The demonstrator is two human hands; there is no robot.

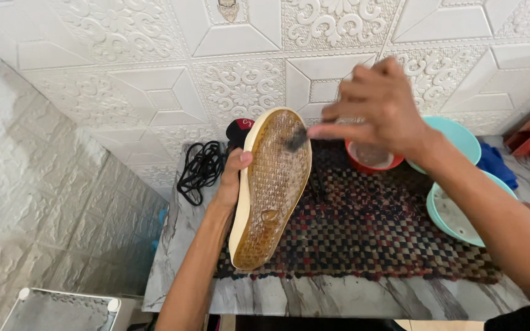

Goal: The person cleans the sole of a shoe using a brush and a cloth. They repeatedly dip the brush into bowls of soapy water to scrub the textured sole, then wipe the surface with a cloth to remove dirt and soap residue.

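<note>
My left hand (233,175) grips a shoe (272,184) by its left edge and holds it upright, with the tan patterned sole facing me. The sole has a cream rim and looks wet. My right hand (380,107) is above and to the right of the shoe's toe and pinches a small dark brush (297,138). The bristles touch the upper part of the sole. The brush is blurred.
A woven checked mat (375,227) lies on a marble-patterned table (338,297). At the right stand a red bowl (372,158) and two teal basins (455,214), with a blue cloth (497,162) behind. Black laces (200,168) lie at the back left. White embossed wall tiles surround the table.
</note>
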